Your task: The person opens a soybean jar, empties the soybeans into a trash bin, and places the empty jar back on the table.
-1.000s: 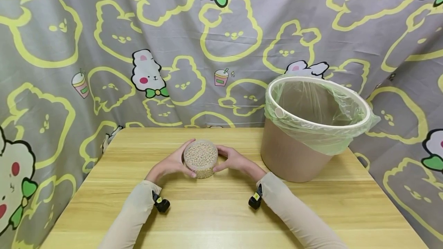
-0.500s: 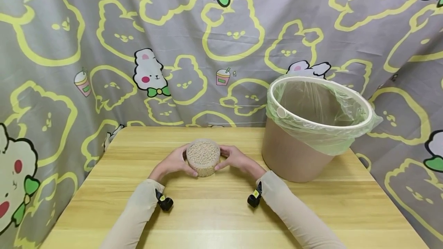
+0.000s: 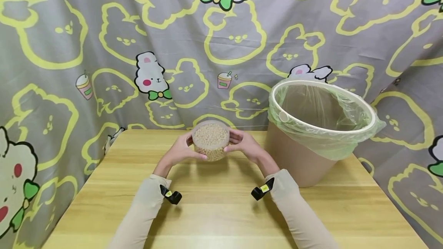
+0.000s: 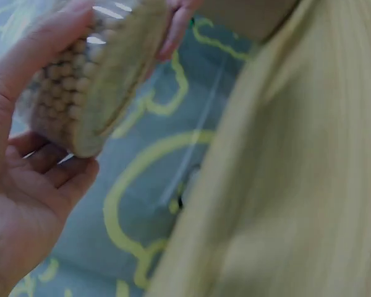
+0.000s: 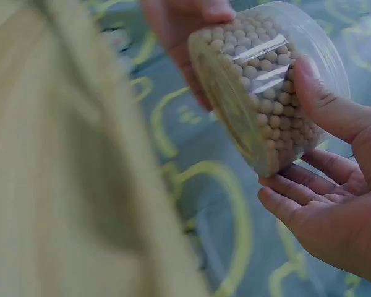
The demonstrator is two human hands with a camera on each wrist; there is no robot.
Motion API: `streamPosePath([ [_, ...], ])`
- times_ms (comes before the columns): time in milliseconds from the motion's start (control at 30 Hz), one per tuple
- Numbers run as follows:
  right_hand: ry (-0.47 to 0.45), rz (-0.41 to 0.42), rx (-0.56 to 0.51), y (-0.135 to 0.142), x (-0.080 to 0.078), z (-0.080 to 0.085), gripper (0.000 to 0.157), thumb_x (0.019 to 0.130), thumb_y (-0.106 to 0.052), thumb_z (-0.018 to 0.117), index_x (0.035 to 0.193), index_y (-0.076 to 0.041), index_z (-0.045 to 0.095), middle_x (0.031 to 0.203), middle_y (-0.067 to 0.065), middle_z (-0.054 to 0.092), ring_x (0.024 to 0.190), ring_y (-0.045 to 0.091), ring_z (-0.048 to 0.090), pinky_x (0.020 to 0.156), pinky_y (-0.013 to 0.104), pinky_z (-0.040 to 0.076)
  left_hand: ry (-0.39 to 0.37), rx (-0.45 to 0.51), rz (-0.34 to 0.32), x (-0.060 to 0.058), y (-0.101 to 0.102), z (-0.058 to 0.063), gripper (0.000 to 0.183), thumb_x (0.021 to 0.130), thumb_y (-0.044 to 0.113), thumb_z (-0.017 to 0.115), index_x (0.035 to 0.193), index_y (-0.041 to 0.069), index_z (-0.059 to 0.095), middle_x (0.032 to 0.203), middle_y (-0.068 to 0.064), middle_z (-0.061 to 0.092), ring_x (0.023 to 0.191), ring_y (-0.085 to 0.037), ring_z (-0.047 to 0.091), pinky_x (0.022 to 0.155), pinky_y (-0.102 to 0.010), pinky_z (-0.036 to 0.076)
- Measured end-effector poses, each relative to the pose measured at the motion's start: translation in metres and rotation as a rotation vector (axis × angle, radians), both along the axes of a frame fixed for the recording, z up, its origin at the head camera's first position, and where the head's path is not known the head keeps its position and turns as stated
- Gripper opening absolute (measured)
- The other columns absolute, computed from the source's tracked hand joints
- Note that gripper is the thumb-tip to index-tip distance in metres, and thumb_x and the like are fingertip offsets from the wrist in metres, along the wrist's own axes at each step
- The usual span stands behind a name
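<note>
A clear round plastic tub (image 3: pixel 211 141) full of small beige balls is held up off the table between both hands. My left hand (image 3: pixel 180 150) grips its left side, thumb at the front and fingers round behind. On the opposite side my right hand (image 3: pixel 247 147) holds it the same way. In the right wrist view the tub (image 5: pixel 266 93) shows its flat base and wall, with the right thumb (image 5: pixel 334 108) pressed on the wall and fingertips under the lower edge. The left wrist view shows the left hand (image 4: pixel 31 192) around the tub's side (image 4: pixel 68 86).
A beige bin (image 3: pixel 294 156) with a white rim ring and a green plastic liner (image 3: pixel 325 145) stands at the right, close to the right hand. The wooden table (image 3: pixel 214 218) ends at a patterned grey curtain (image 3: pixel 187 41) behind. Each wrist carries a small black camera.
Both hands have lifted the tub off the table, up and slightly to the right in the head view. The bin stays where it was.
</note>
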State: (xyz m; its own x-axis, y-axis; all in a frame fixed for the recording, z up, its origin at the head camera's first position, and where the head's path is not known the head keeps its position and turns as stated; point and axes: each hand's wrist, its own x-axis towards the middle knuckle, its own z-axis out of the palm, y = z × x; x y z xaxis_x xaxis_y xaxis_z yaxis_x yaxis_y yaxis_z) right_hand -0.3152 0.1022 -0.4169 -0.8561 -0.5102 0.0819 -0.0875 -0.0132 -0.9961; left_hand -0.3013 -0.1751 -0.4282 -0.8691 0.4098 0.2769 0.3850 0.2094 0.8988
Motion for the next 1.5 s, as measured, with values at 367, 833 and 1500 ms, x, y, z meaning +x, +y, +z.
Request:
streamPosePath([
  [367, 0.156, -0.050, -0.128, 0.012, 0.002, 0.047, 0.094, 0.079, -0.028, 0.085, 0.157, -0.007, 0.038, 0.158, 0.021, 0.043, 0.147, 0.035, 0.041, 0.113, 0.027, 0.045, 0.083, 0.279, 0.038, -0.004, 0.047, 0.037, 0.111, 0.067, 0.001, 0.092, 0.156, 0.024, 0.031, 0.151, -0.007, 0.044, 0.137, -0.025, 0.045, 0.117, -0.050, 0.038],
  [833, 0.269, -0.108, -0.059, 0.008, 0.012, 0.056, 0.083, 0.087, -0.012, 0.081, 0.157, -0.008, 0.038, 0.161, 0.012, 0.043, 0.149, 0.028, 0.040, 0.123, 0.043, 0.034, 0.242, 0.229, 0.234, -0.002, 0.054, 0.041, 0.106, 0.061, 0.006, 0.096, 0.151, 0.014, 0.042, 0.143, -0.010, 0.054, 0.130, -0.026, 0.054, 0.110, -0.047, 0.046],
  [1500, 0.404, -0.416, 0.269, -0.019, 0.025, 0.060, 0.118, 0.062, -0.033, 0.097, 0.159, -0.011, 0.034, 0.164, 0.009, 0.036, 0.147, 0.026, 0.039, 0.118, 0.049, 0.039, 0.428, -0.140, 0.376, 0.003, 0.065, 0.046, 0.119, 0.051, 0.039, 0.098, 0.151, 0.013, 0.040, 0.140, -0.008, 0.057, 0.123, -0.027, 0.059, 0.102, -0.050, 0.053],
])
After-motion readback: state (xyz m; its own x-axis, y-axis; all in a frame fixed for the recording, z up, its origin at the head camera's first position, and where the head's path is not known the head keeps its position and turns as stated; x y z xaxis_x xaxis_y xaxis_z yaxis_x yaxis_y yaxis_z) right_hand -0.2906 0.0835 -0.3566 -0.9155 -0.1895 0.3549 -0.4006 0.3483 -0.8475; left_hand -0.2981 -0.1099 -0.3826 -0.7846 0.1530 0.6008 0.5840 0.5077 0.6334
